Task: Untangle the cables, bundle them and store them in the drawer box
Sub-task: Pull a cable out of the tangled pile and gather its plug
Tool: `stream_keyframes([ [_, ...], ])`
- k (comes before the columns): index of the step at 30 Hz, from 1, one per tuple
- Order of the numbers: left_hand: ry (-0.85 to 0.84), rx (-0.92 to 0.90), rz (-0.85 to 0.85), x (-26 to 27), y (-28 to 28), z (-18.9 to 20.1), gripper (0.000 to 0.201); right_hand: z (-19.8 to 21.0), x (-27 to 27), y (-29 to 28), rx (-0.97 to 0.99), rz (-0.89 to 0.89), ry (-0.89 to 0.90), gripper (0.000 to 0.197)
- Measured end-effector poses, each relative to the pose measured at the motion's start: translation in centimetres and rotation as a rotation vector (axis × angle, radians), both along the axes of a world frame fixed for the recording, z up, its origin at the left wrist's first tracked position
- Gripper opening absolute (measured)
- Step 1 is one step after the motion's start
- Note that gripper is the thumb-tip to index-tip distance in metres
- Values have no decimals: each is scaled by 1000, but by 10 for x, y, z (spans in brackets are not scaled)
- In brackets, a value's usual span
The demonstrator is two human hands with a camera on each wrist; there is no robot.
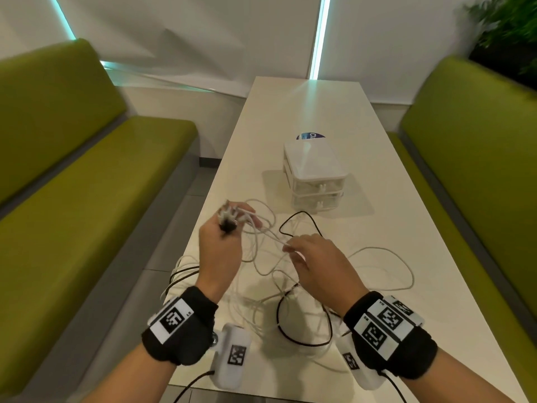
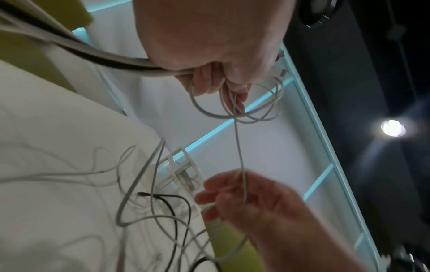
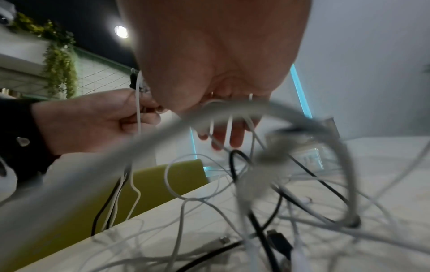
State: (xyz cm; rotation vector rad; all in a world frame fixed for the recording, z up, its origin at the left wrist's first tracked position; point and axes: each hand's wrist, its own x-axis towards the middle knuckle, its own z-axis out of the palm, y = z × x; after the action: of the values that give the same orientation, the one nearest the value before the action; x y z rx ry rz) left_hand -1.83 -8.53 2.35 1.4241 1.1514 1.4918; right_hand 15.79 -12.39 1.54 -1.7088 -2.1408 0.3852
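A tangle of white and black cables [image 1: 279, 289] lies on the white table [image 1: 392, 228] near its front end. My left hand [image 1: 229, 228] is raised and grips a bunch of cable ends with plugs [image 1: 228, 216]. My right hand [image 1: 290, 248] pinches one white cable [image 1: 267, 234] that runs taut from the bunch. In the left wrist view, the left hand [image 2: 216, 86] holds several white loops, and that strand [image 2: 238, 147] leads down to the right hand [image 2: 232, 193]. The drawer box [image 1: 312, 167], with a white top and clear drawers pushed in, stands beyond the cables.
Green benches [image 1: 87, 199] [image 1: 465, 170] flank the long table. Some cables hang over the table's left edge [image 1: 186, 274]. A round blue sticker [image 1: 311, 136] lies behind the box. A black cable loop [image 1: 302, 211] rises between my hands and the box.
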Motion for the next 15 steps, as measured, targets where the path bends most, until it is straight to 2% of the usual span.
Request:
stream_keyframes([
  [3, -70, 3, 87, -12, 9, 7, 33, -7, 6, 2, -6, -36, 89, 29],
  [6, -87, 1, 101, -19, 11, 7, 35, -8, 10, 2, -6, -91, 88, 25],
  [8, -124, 4, 116, -20, 11, 7, 38, -4, 11, 3, 22, -109, 9, 22],
  [12, -279, 37, 198, -28, 18, 9, 22, -2, 15, 9, -26, -154, -189, 24],
  [15, -296, 32, 224, -31, 20, 8, 25, -3, 14, 9, 12, -138, -278, 22],
])
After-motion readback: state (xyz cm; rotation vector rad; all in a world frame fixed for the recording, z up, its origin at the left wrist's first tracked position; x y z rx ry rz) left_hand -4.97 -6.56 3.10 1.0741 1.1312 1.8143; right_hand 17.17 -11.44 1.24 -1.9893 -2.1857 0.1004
